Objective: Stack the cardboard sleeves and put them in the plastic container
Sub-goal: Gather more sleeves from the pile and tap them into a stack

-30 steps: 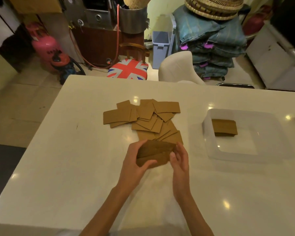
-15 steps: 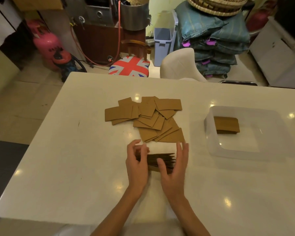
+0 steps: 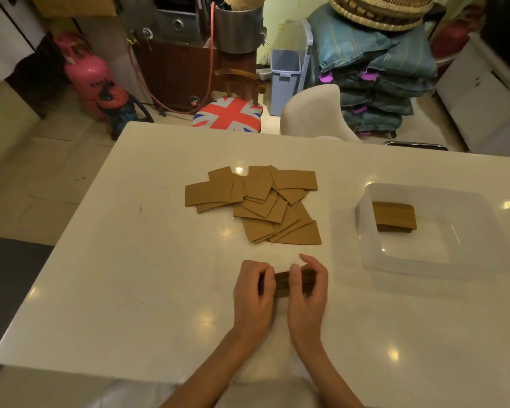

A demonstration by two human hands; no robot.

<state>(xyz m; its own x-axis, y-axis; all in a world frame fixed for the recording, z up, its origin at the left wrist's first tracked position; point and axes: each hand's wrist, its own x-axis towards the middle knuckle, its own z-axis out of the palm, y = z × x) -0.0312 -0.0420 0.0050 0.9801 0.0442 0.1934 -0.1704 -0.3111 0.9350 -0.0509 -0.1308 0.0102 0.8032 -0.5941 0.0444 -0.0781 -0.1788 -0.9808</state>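
Head view: left hand [image 3: 253, 293] and right hand [image 3: 308, 293] grip a small stack of cardboard sleeves [image 3: 281, 282] between them on the white table [image 3: 130, 290]; loose sleeves [image 3: 256, 201] lie beyond, plastic container [image 3: 365, 231] right, holding another stack [image 3: 393, 216]

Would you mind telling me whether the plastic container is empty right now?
No, a stack of cardboard sleeves lies inside the plastic container, toward its far left corner.

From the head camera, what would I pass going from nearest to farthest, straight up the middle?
Left hand and right hand gripping the sleeve stack → loose sleeves → Union Jack cushion → metal pot.
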